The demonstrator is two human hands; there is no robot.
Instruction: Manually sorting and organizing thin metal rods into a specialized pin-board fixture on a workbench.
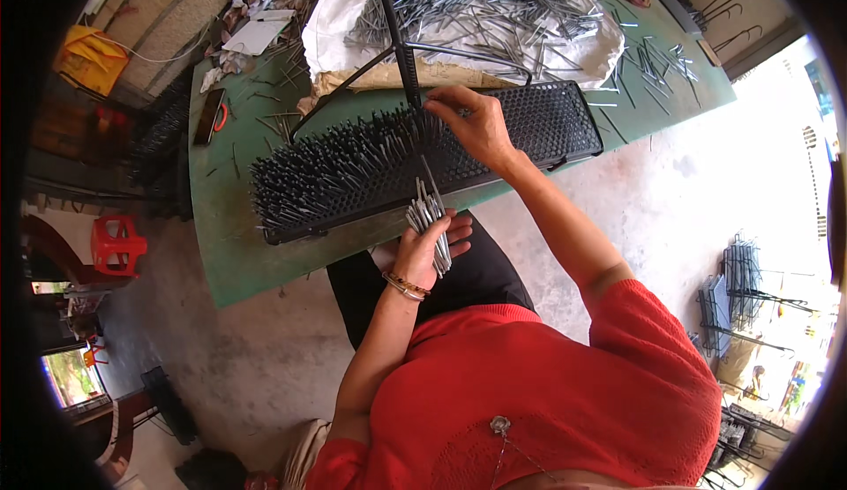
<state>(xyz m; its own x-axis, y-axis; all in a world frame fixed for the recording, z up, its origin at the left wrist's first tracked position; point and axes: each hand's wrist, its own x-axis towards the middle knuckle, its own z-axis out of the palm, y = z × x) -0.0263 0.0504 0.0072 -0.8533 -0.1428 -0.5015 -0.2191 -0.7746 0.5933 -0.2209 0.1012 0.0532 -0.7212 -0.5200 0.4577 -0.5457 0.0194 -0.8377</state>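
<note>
My left hand [420, 254] is closed around a bundle of thin silvery metal rods [425, 211], held just off the table's near edge. Above it, my right hand [476, 127] is pinched at the middle of a long black perforated rack [538, 124]. Whatever lies between its fingertips is too small to make out. Dark-looking rods [326, 172] stand packed in the holes of the rack's left part. On the right part, bare holes show. A thin black upright post [395, 27] with slanting braces rises behind the rack, close to my right fingertips.
The green table [231, 261] carries a white sack [326, 36] spread under a heap of loose rods [485, 0]. More rods lie scattered at the right [657, 67]. A phone [208, 117] lies at the left beside an orange-red handle [222, 117]. A red stool [117, 245] stands on the floor.
</note>
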